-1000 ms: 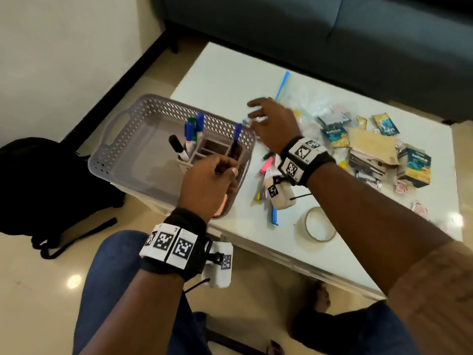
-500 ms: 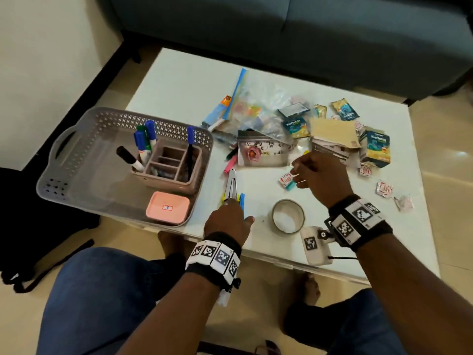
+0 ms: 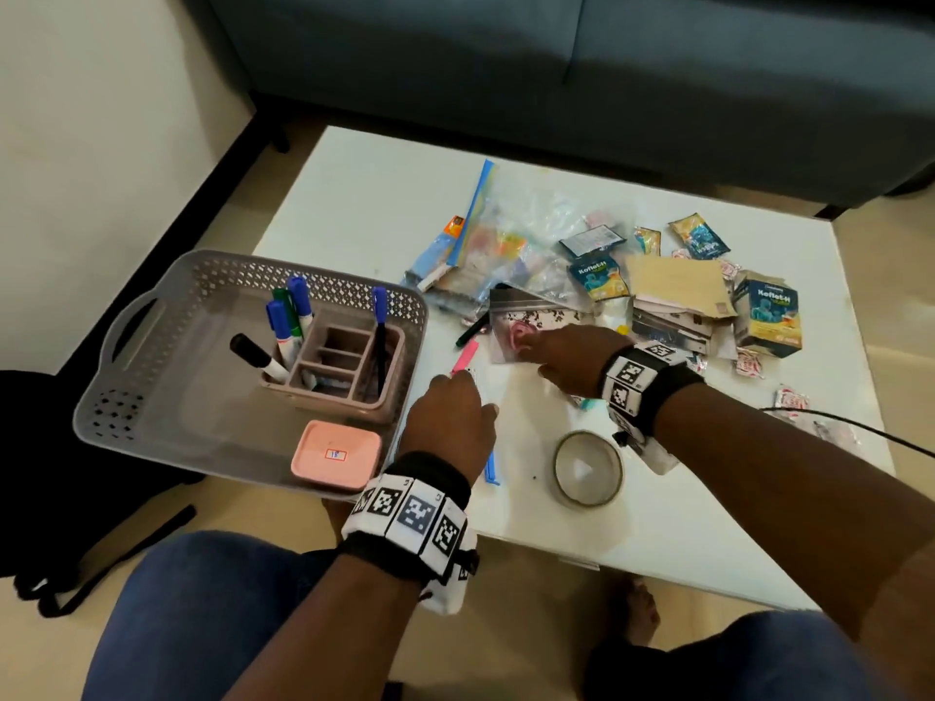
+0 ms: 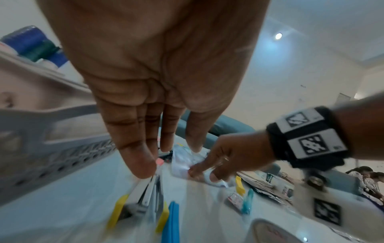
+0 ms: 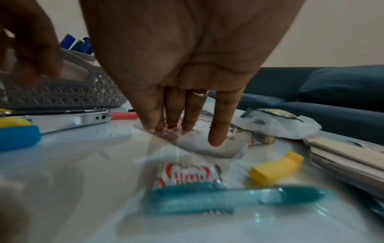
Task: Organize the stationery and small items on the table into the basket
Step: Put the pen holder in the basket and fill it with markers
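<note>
The grey basket stands at the table's left end and holds a pen organizer with markers and a pink box. Right of it, my left hand reaches down with straight fingers. Its fingertips touch a silver metal tool with yellow parts lying on the table. My right hand is further right, its straight fingers pressing on a small clear pouch with a pink item inside. Neither hand grips anything.
A pink highlighter, a blue strip and a tape ring lie near my hands. Packets, envelopes, a small box and wrapped sweets crowd the right side. A teal pen and a yellow piece lie under my right wrist. A sofa stands behind.
My left hand left the basket's organizer and came down on the metal tool. My right hand moved left from the sweets to the clear pouch. The head view shifted.
</note>
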Demonstrator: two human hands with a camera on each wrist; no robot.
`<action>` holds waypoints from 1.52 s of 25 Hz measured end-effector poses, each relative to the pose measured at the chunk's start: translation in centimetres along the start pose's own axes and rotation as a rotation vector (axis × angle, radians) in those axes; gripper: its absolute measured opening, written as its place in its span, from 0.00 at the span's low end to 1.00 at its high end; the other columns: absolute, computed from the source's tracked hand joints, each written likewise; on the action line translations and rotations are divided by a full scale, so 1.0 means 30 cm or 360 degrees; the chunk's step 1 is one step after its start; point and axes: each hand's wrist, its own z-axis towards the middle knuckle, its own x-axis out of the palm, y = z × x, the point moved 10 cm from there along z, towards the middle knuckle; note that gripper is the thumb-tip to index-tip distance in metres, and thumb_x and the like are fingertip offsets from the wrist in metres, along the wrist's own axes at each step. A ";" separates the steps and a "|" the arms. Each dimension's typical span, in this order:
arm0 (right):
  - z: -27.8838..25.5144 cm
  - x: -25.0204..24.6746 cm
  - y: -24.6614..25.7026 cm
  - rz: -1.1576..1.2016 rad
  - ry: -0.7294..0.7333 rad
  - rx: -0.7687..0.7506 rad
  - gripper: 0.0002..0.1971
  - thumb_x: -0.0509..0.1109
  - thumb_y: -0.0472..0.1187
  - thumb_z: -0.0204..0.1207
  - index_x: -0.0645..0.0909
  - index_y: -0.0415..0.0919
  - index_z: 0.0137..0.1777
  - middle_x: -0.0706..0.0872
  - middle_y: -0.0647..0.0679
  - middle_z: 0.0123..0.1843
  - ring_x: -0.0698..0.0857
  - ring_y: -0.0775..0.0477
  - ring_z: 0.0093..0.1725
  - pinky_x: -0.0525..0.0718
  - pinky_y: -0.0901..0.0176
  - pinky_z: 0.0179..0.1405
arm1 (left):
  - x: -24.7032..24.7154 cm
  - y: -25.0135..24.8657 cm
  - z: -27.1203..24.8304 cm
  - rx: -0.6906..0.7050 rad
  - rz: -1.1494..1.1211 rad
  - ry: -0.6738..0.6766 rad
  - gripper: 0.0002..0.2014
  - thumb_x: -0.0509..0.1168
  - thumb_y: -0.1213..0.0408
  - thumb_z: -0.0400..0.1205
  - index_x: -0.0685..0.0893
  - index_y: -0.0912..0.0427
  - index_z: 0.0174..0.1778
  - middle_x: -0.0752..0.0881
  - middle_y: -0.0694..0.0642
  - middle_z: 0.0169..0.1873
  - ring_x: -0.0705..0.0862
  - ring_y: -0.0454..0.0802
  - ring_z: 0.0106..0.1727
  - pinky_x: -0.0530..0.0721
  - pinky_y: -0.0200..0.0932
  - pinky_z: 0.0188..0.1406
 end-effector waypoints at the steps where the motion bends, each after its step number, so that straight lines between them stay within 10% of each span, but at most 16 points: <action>1: -0.031 0.023 -0.034 0.0047 0.0011 0.0044 0.24 0.59 0.50 0.84 0.65 0.60 0.80 0.76 0.51 0.78 0.80 0.40 0.70 0.83 0.46 0.64 | -0.019 -0.017 0.039 0.0020 0.0018 -0.0026 0.18 0.63 0.53 0.86 0.77 0.61 0.66 0.82 0.61 0.60 0.83 0.60 0.62 0.78 0.50 0.59; 7: -0.184 0.062 -0.091 0.0145 0.0009 0.0129 0.22 0.60 0.51 0.84 0.69 0.59 0.79 0.81 0.47 0.73 0.82 0.38 0.68 0.82 0.51 0.60 | 0.013 -0.097 0.278 -0.0038 0.0316 0.0113 0.14 0.58 0.68 0.85 0.81 0.65 0.65 0.82 0.66 0.65 0.82 0.64 0.66 0.81 0.54 0.61; 18: -0.166 -0.017 -0.126 0.0479 -0.0201 0.0101 0.17 0.63 0.50 0.84 0.80 0.53 0.71 0.85 0.43 0.66 0.83 0.40 0.66 0.81 0.51 0.62 | 0.004 -0.150 0.388 0.0022 0.0583 0.0078 0.12 0.61 0.65 0.85 0.87 0.65 0.57 0.88 0.63 0.58 0.86 0.62 0.61 0.83 0.50 0.57; 24: -0.163 -0.145 -0.114 0.0827 -0.0630 0.0059 0.12 0.65 0.43 0.84 0.87 0.46 0.61 0.92 0.46 0.55 0.88 0.41 0.54 0.84 0.51 0.54 | -0.098 -0.093 0.240 -0.0199 0.0050 0.0154 0.17 0.56 0.61 0.88 0.77 0.64 0.69 0.82 0.66 0.63 0.84 0.65 0.62 0.81 0.53 0.55; 29: -0.103 -0.202 -0.106 0.1907 -0.0734 0.0231 0.20 0.63 0.46 0.86 0.72 0.47 0.77 0.91 0.43 0.47 0.91 0.42 0.40 0.90 0.42 0.47 | -0.087 -0.037 0.052 -0.0164 -0.0860 0.0140 0.09 0.53 0.62 0.88 0.75 0.60 0.48 0.85 0.61 0.38 0.84 0.58 0.34 0.84 0.51 0.38; 32: -0.105 -0.303 -0.042 0.2490 -0.0706 0.0124 0.15 0.66 0.37 0.85 0.77 0.31 0.68 0.90 0.33 0.47 0.91 0.37 0.38 0.92 0.42 0.42 | -0.070 -0.041 -0.004 -0.0027 -0.0865 0.0180 0.08 0.53 0.61 0.90 0.75 0.57 0.49 0.87 0.60 0.38 0.85 0.53 0.33 0.82 0.46 0.33; 38: -0.097 -0.579 0.191 0.2324 -0.0992 -0.0230 0.05 0.70 0.28 0.80 0.84 0.29 0.53 0.90 0.32 0.44 0.93 0.40 0.43 0.92 0.49 0.43 | -0.273 0.217 -0.076 -0.0176 -0.0977 -0.0378 0.08 0.56 0.69 0.86 0.78 0.55 0.57 0.87 0.56 0.43 0.87 0.56 0.38 0.85 0.50 0.38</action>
